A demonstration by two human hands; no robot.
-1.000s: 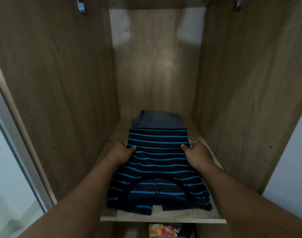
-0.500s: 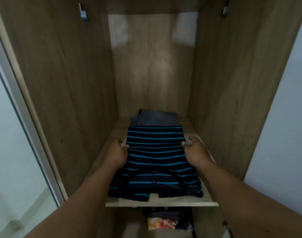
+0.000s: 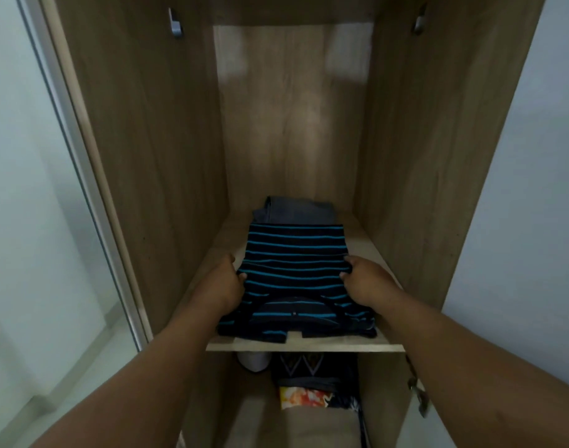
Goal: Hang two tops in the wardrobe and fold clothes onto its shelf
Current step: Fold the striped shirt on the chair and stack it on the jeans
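A folded dark top with blue stripes point(image 3: 296, 263) lies on the wooden wardrobe shelf point(image 3: 305, 345), collar toward the front edge. Behind it, partly under it, sits a folded grey garment point(image 3: 296, 213). My left hand point(image 3: 220, 286) grips the striped top's left edge, thumb on the cloth. My right hand point(image 3: 364, 281) grips the right edge with curled fingers. Both forearms reach in from the bottom of the view. No hanging tops are in view.
Wooden side walls point(image 3: 147, 140) close the compartment in on both sides. Metal rail brackets point(image 3: 176, 25) point(image 3: 419, 24) sit high on them. Below the shelf are a white item point(image 3: 254, 362), dark patterned cloth point(image 3: 309, 367) and a colourful packet point(image 3: 304, 397). A door frame point(image 3: 83, 176) stands at left.
My view has pulled back from the wardrobe. Both hands slid from the top of the striped top outward to its side edges, fingers now curled on the cloth.
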